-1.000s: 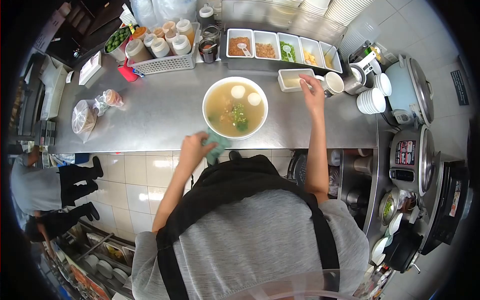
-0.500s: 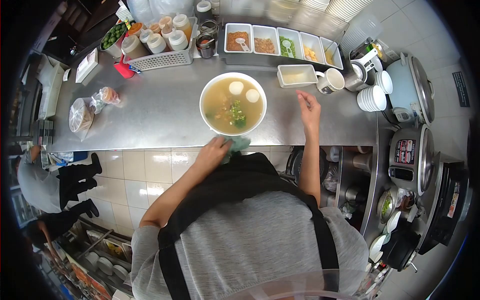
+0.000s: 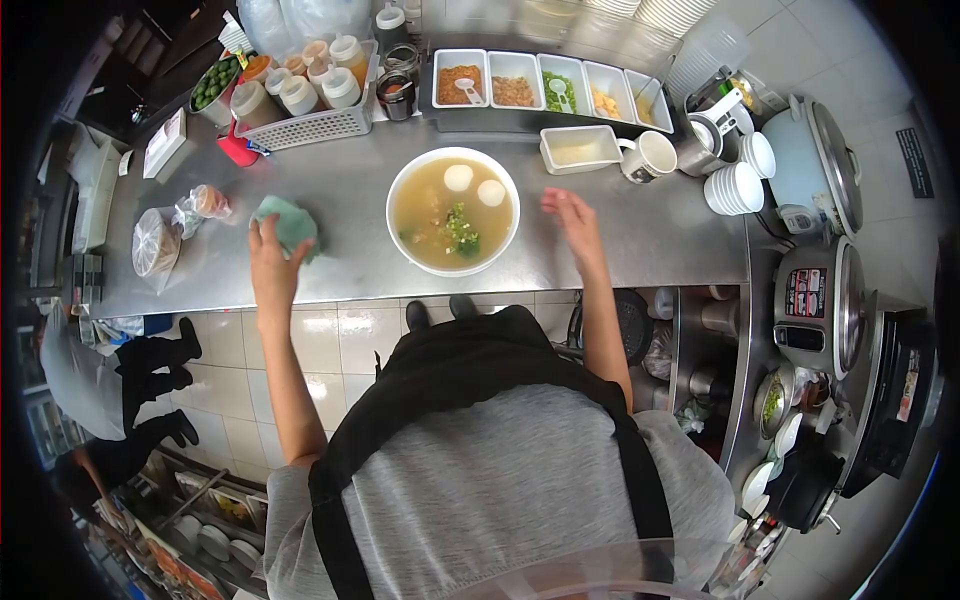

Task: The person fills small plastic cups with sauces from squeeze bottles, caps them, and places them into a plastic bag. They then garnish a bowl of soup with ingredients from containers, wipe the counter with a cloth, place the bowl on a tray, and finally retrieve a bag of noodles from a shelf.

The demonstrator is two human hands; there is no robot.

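A large white bowl (image 3: 393, 226) of cloudy soup stands on the steel counter in front of me. Two round white pieces and chopped green onion (image 3: 460, 232) float in the broth. Left of the bowl, my left hand (image 3: 272, 264) has its fingers and thumb around the near part of a crumpled green cloth (image 3: 290, 222) at the counter. How firmly it grips is hard to see. Just right of the bowl, my right hand (image 3: 574, 216) hovers with loosely bent fingers apart, holding nothing and not touching the rim.
Topping trays (image 3: 513, 92) line the back, with a shallow container (image 3: 579, 150) and a mug (image 3: 649, 157) before them. A basket of sauce bottles (image 3: 310, 128) sits back left. Plastic bags (image 3: 158, 243) lie far left, stacked white cups (image 3: 733, 190) right. Another person (image 3: 85, 370) stands left.
My left hand has carried the green cloth from the bowl's near edge out to the left. My right hand has shifted left, closer to the bowl. The view has moved slightly.
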